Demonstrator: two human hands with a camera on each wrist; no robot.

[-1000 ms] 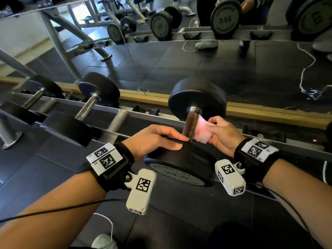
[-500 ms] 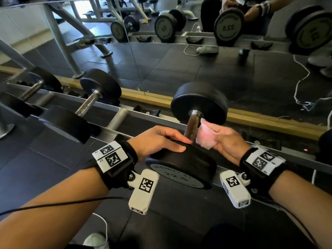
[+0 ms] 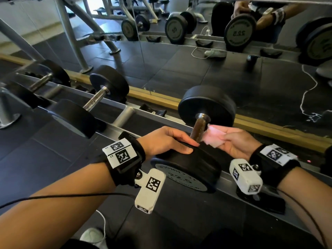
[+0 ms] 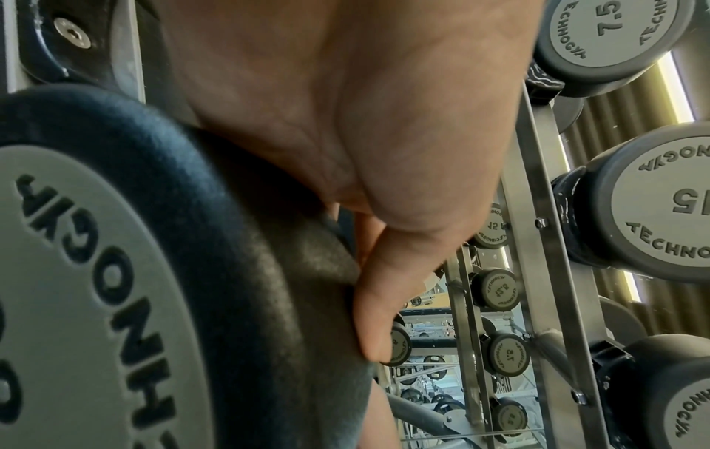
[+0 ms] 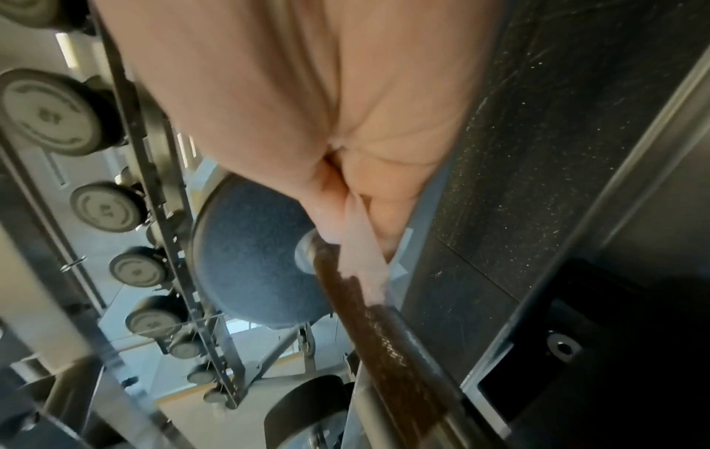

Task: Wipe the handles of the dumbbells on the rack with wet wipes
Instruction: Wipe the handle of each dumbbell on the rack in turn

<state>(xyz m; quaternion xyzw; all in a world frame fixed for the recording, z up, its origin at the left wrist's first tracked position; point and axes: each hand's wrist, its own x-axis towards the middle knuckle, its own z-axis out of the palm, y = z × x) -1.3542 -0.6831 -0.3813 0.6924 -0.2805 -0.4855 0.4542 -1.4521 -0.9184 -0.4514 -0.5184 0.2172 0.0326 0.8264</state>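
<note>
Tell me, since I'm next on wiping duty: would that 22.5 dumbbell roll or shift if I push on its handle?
Probably not much. The dumbbell looks heavy, with thick heads marked 22.5, and it lies across the rack rails. Its round heads could still turn, likely why the left hand rests on the near head. The handle looks stiff metal.

Evenly lit from above, brightest at the far left through a window reflected in the mirror [image 3: 197, 65]. Soft shadows beneath the rack [image 3: 125, 112]. Strong wide-angle bending at the edges. Wrist views blurred up close, skin washed out pale; far dumbbells smeared.
</note>
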